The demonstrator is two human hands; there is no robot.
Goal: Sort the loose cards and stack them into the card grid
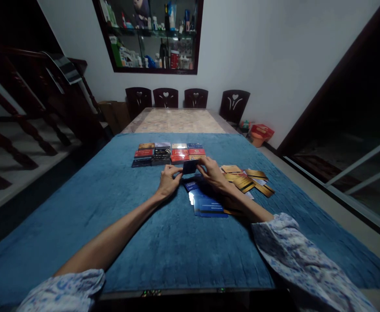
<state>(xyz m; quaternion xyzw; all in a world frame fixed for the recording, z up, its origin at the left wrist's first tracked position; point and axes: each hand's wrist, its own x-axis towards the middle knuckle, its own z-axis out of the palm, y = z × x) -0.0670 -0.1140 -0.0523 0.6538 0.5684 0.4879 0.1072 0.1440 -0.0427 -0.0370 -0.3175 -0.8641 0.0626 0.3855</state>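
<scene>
While the quilted blue cloth lies spread over the table, a small dark rectangular card is pinched at its two short ends between the left hand and the right hand, just above the cloth. Beyond the card, flat glossy cards are laid in a tidy grid of red, dark and gold. Right of the card gold cards are fanned loosely, and nearer than it blue cards overlap in a heap.
</scene>
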